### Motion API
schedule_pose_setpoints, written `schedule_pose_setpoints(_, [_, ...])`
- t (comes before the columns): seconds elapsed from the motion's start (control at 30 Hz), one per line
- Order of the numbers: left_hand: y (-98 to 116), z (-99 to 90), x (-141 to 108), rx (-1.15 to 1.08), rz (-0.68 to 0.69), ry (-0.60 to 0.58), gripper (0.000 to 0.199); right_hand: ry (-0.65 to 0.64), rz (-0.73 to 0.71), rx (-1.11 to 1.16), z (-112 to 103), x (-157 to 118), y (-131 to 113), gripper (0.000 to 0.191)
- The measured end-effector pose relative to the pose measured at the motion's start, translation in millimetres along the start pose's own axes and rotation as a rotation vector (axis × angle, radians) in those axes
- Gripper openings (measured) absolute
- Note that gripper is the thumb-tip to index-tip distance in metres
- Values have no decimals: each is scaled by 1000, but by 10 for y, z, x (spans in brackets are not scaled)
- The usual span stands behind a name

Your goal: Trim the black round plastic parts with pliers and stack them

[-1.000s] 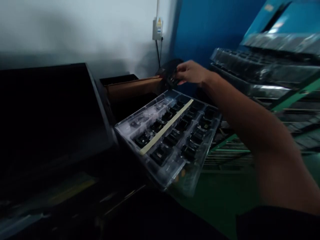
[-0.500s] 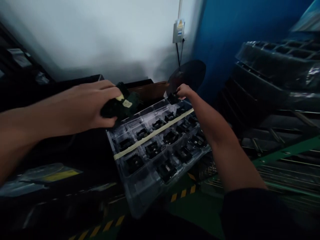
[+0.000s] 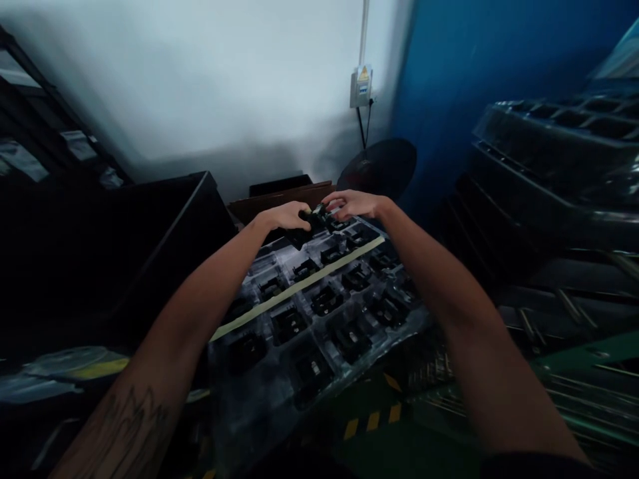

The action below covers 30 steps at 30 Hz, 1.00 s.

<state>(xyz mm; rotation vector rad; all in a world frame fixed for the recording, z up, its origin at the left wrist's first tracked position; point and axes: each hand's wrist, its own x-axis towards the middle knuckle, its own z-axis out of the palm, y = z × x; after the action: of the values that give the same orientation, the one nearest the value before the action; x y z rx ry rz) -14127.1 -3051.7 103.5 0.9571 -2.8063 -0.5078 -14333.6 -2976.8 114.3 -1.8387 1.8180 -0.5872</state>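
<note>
My left hand [image 3: 287, 217] is closed around several black plastic parts [image 3: 318, 214] bunched together, with a pale patch showing on one. At their right side, the curled fingers of my right hand [image 3: 355, 203] meet this bunch; the exact grip is partly hidden. Both hands are above the far edge of a clear plastic tray [image 3: 252, 392]. Similar black parts [image 3: 327, 301] sit in many of its pockets. A pale yellow strip [image 3: 299, 286] runs across the tray.
A large black bin [image 3: 200, 206] stands at the left, with a cardboard edge [image 3: 289, 199] beyond the tray. Stacked dark trays [image 3: 554, 159] and a green rack [image 3: 584, 352] are on the right. A round dark fan-like object [image 3: 382, 166] stands by the wall.
My left hand has moved right with the black parts, over the tray. My right hand has left the part at the tray's far corner and come to the bunch.
</note>
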Motion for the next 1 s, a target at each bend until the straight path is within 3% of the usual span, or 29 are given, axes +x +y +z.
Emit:
schedule_pose_setpoints(0.1, [-12,81,89,-23,40,-8,41,-105,-101,154,66,-85,-56,50])
schedule_pose_setpoints(0.2, [-106,99,99,-67,62,-2,49,-2,-92,109,156,-39,-72,35])
schedule_pose_setpoints(0.3, [-279,87,21,-167,61,76,58,87,-66,21,225,59,-57,33])
schedule_pose_setpoints(0.43, [-438,165,-183,-102,40,226,40,86,7,-125,320,168,-69,29])
schedule_pose_setpoints(0.53, [-427,328,-302,-40,4,253,26,65,11,-197,416,235,-107,24])
schedule_pose_setpoints(0.7, [-370,567,-374,-16,-69,325,22,86,-6,-355,520,336,-81,25])
schedule_pose_setpoints(0.87, [-398,654,-416,14,-170,408,23,79,-16,-475,554,342,13,25])
schedule_pose_setpoints(1.0, [-406,706,-456,49,-251,460,28,75,-33,-500,459,261,-17,27])
